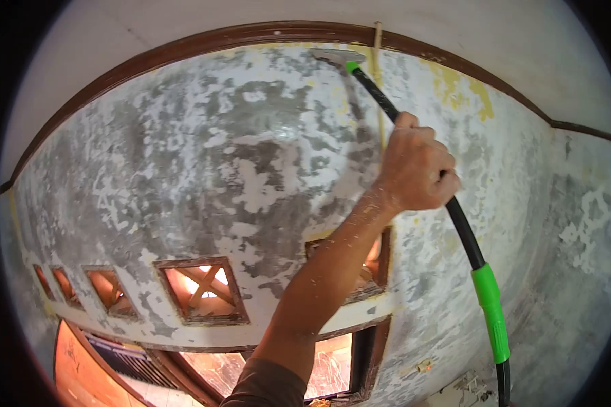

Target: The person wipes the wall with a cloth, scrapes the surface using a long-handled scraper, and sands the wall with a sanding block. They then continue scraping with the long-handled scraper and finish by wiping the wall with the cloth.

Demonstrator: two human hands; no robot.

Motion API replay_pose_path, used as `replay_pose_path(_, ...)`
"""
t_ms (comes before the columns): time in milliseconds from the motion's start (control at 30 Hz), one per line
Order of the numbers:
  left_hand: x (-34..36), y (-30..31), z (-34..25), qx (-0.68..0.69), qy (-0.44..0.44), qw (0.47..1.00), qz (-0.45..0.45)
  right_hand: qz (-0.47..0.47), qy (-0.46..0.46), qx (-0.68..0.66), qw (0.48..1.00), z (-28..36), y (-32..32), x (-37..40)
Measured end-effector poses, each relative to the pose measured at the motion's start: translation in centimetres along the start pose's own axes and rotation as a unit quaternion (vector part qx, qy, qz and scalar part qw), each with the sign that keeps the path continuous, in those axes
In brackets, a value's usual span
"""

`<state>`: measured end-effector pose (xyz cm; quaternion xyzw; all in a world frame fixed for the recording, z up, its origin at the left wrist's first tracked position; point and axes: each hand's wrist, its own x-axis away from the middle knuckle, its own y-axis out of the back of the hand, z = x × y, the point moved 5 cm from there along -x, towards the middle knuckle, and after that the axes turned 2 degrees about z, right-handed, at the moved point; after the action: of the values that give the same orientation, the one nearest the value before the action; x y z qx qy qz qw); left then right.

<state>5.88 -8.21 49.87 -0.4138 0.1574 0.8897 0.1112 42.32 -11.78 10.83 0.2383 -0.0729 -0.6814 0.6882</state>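
My left hand (417, 166) is closed around the black shaft (467, 234) of a long pole, at right of centre. Its forearm rises from the bottom edge. A green sleeve (492, 312) covers a lower stretch of the pole, and a green collar (352, 67) sits near its upper end. The flat scraper head (336, 56) lies against the upper wall, just below the brown trim. Around it the wall (265, 183) is patchy grey and white, with some yellow paint. My right hand is out of view.
Small square openings with crossed wooden bars (204, 290) run along the lower wall; my forearm partly covers one. Below them is a larger framed opening (332, 366). A thin vertical strip (378, 74) crosses the brown trim (251, 32). An adjoining wall (577, 224) stands at right.
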Motion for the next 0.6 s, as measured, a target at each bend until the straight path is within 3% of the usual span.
replay_pose_path(33,-0.1,0.1,0.2,-0.005,-0.003,1.000,0.006,-0.005,0.070,0.019,0.997,1.2,0.0,-0.1)
replay_pose_path(67,-0.2,0.0,0.4,-0.018,0.007,1.000,0.010,-0.045,0.061,0.039,0.996,1.9,-0.1,0.3)
replay_pose_path(167,0.2,0.3,0.1,-0.024,0.019,1.000,0.005,-0.030,0.078,0.071,0.994,1.4,-0.7,0.9)
replay_pose_path(200,0.6,0.6,0.1,-0.026,0.022,0.999,0.002,0.129,0.030,0.179,0.975,1.8,-0.4,0.3)
replay_pose_path(233,0.8,0.8,0.0,-0.010,0.008,1.000,-0.004,-0.102,0.131,0.035,0.986,-2.7,-1.8,1.5)
replay_pose_path(300,0.4,1.1,0.3,0.013,-0.016,1.000,-0.014,-0.025,0.066,-0.070,0.995,0.6,-2.4,1.0)
replay_pose_path(333,0.3,0.9,0.4,0.020,-0.017,1.000,-0.002,-0.033,0.059,-0.068,0.995,0.8,-2.1,1.1)
replay_pose_path(400,0.5,0.7,0.4,-0.024,-0.003,1.000,0.017,0.025,0.006,0.081,0.996,0.3,-1.4,0.8)
replay_pose_path(433,0.9,0.9,0.6,-0.028,0.007,0.999,0.024,0.009,0.041,0.024,0.999,-1.6,-1.7,1.3)
replay_pose_path(500,0.7,1.2,0.6,-0.008,-0.027,1.000,-0.005,-0.059,0.136,0.091,0.985,2.9,-2.2,2.5)
replay_pose_path(533,0.3,1.0,0.8,-0.011,-0.022,0.999,0.029,-0.066,0.130,0.087,0.985,3.8,-2.3,2.1)
replay_pose_path(600,-0.3,0.6,1.3,-0.008,-0.024,1.000,0.016,-0.009,0.035,-0.065,0.997,3.7,-2.8,1.4)
